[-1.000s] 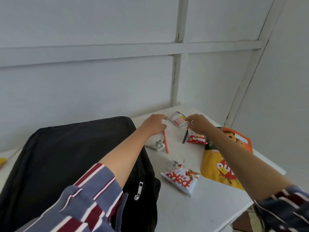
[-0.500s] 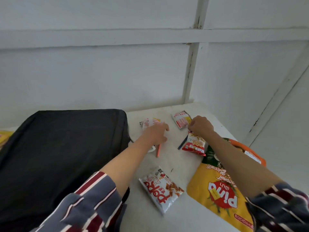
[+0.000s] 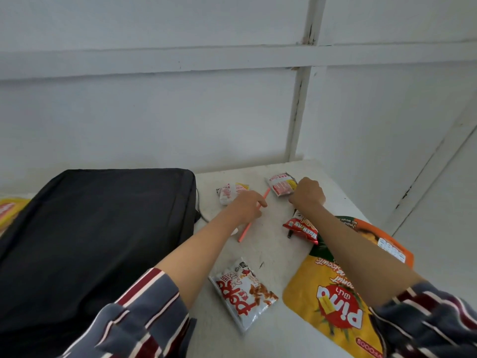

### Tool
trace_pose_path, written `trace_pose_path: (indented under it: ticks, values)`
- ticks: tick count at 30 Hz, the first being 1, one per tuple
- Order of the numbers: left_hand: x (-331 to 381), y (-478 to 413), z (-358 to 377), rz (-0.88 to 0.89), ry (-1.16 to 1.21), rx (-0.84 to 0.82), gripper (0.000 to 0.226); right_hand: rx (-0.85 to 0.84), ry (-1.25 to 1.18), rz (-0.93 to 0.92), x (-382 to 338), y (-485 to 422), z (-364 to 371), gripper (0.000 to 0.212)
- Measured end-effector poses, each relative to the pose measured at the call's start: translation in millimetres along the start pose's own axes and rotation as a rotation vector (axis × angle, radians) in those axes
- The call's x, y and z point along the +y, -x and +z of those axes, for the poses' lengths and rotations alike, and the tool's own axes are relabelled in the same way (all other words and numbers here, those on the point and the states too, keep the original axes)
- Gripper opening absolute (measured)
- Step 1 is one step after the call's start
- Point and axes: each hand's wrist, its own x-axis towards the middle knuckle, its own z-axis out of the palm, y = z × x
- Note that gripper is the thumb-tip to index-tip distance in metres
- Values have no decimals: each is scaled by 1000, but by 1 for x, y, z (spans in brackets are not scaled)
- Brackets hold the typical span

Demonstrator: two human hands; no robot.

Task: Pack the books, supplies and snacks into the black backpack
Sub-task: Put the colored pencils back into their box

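Note:
The black backpack lies flat on the left half of the white table, closed side up. My left hand is curled over an orange pencil, which sticks out on both sides of the fingers. My right hand is a fist pressed against the right edge of a small red-and-white snack packet; its fingers are hidden. A red snack packet and a dark pen lie under my right forearm.
A small white-and-red packet lies near the backpack's far corner. A white snack bag and a large yellow biscuit bag lie near me, the latter over an orange bag. A yellow item shows at far left. Walls close off the back and right.
The view has tilted down and closer. My left hand has turned the orange pencil to a slant. My right hand has slid from the dark pen's end to the far red-and-white packet.

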Motion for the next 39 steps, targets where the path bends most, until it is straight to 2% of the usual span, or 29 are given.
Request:
trace_pose_path:
  ticks: [3, 6, 10, 17, 25, 32, 39]
  values:
    - [-2, 1, -4, 3, 154, 66, 36, -1, -252, 52, 8, -5, -4, 15]
    - [-3, 0, -9, 13, 231, 122, 39, -7, -478, 58, 14, -8, -10, 25]
    - [-4, -3, -11, 39, 241, 145, 42, -86, -634, 45, 15, -7, -15, 16]
    - [1, -1, -16, 49, 400, 197, 39, -197, -746, -73, 4, 1, -24, 18]
    - [-5, 21, -52, 32, 603, 329, 44, -208, -816, -480, -38, 25, -38, 33]
    - [-31, 66, -102, 21, 611, 493, 45, -297, -900, -646, -107, 63, -37, 41]
    - [-77, 137, -149, -46, 561, 675, 46, -362, -903, -777, -186, 120, -20, 37]
